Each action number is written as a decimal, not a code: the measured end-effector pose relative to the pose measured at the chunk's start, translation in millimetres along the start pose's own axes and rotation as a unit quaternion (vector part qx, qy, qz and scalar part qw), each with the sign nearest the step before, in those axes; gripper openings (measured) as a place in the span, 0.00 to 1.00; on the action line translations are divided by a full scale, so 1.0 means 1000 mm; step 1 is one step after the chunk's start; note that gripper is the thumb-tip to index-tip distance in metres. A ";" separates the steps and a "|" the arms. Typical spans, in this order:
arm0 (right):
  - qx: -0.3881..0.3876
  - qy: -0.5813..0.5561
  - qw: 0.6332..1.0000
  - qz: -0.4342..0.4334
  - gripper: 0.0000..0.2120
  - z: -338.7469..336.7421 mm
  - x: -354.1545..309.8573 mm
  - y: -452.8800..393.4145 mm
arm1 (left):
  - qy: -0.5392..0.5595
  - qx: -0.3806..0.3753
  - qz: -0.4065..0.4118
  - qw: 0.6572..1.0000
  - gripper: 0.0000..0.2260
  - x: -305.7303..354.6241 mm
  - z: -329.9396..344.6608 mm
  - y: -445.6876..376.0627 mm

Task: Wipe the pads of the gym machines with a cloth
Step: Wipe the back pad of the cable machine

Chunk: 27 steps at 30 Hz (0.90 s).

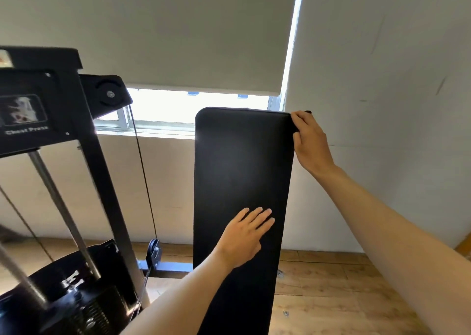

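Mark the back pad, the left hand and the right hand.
back pad (242, 161): head view, bare upper face.
left hand (244, 238): head view, back of hand.
right hand (309, 141): head view, back of hand.

Back pad: long, black, smooth vinyl with rounded top corners, standing upright and leaning slightly, its top edge in front of the window and its lower end running out of frame. A soft sheen shows on the upper middle of its face. No cloth can be made out; something dark sits at the pad's top right corner, unclear what.
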State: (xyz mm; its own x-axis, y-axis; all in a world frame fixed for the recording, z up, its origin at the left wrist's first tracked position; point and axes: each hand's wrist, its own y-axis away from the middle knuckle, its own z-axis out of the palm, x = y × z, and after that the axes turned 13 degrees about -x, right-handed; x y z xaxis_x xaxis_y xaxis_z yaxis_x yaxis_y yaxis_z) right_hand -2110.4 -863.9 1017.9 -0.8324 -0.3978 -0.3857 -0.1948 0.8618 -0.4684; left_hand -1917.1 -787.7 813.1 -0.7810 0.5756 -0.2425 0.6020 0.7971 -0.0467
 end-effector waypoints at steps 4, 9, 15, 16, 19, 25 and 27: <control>-0.017 0.041 0.999 -0.027 0.22 0.001 -0.019 0.026 | 0.131 0.012 -0.108 0.985 0.27 -0.005 -0.023 0.024; -0.059 0.033 0.997 -0.027 0.20 0.016 -0.048 0.076 | 0.214 0.050 -0.164 0.962 0.27 -0.016 -0.037 0.060; -0.141 0.056 0.988 -0.036 0.21 0.063 -0.078 0.162 | 0.311 0.017 -0.220 0.924 0.32 0.010 -0.035 0.101; -0.164 0.061 0.984 -0.038 0.21 0.071 -0.082 0.178 | 0.333 0.007 -0.234 0.913 0.32 0.021 -0.033 0.112; -0.220 0.061 0.972 -0.049 0.21 0.090 -0.090 0.224 | 0.363 -0.029 -0.276 0.889 0.32 0.059 -0.031 0.150; -0.289 0.013 0.956 -0.060 0.18 0.123 -0.117 0.312 | 0.377 -0.101 -0.336 0.857 0.26 0.146 -0.011 0.240; -0.325 0.005 0.943 -0.075 0.16 0.137 -0.132 0.343 | 0.383 -0.104 -0.370 0.840 0.20 0.169 -0.005 0.266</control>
State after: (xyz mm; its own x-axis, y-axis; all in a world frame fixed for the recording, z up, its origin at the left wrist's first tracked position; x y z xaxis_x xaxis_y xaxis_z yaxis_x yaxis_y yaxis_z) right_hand -1996.6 -559.2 799.8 -0.7745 -0.5309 -0.3438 -0.5850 0.8080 0.0702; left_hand -1889.6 -477.4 764.2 -0.8546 -0.2061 0.4766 -0.0753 0.9574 0.2789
